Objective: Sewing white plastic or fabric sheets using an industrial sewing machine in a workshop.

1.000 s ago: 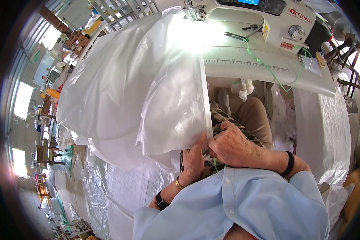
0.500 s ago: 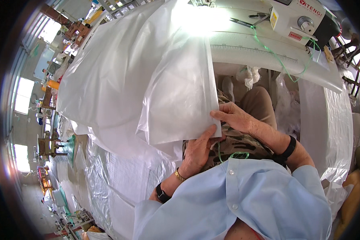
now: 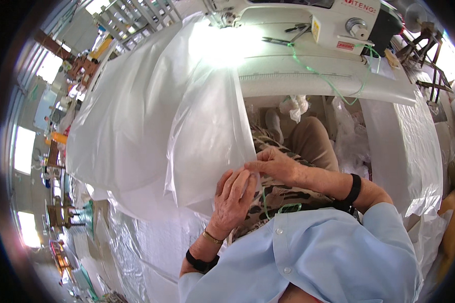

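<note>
A large sheet of translucent white plastic (image 3: 207,131) drapes from the sewing machine (image 3: 338,24) down toward my lap. Its folded edge runs to a lower right corner, where both my hands meet. My right hand (image 3: 278,165) pinches that edge, thumb and forefinger pressed together. Beside it, my left hand (image 3: 233,198) lies over the corner, back up and fingers curled onto the plastic; its thumb is hidden. The machine's needle area is lost in bright lamp glare.
On the machine table (image 3: 298,83) lie dark snips (image 3: 275,40) tied to a green string (image 3: 316,71). A ruler strip follows the table's front edge. More plastic sheeting (image 3: 404,146) hangs at the right. A metal rack (image 3: 136,20) stands behind at the left.
My left hand has come up from under the sheet's corner to lie over it, fingers curled. My right hand still pinches the edge. The view has shifted, so the scene sits further left.
</note>
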{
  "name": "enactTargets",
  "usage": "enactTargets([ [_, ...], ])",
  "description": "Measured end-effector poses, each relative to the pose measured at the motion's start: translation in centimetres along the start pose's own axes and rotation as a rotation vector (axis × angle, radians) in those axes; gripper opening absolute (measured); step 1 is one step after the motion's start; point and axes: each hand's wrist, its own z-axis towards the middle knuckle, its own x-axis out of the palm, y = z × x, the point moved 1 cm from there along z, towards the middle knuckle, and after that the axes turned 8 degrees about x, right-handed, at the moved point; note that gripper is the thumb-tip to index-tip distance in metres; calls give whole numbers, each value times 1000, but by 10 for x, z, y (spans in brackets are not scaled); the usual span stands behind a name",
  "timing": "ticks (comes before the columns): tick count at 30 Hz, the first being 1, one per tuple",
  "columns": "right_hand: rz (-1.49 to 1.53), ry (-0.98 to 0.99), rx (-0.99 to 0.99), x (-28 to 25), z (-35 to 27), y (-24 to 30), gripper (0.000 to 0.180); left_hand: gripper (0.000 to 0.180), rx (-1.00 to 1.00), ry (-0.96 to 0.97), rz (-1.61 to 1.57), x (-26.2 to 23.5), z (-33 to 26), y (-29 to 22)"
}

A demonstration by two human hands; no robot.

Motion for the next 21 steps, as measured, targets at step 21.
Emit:
enactTargets([
  [21, -1559, -643, -540, -127, 151, 145, 39, 15, -16, 68, -239, 25, -2, 44],
])
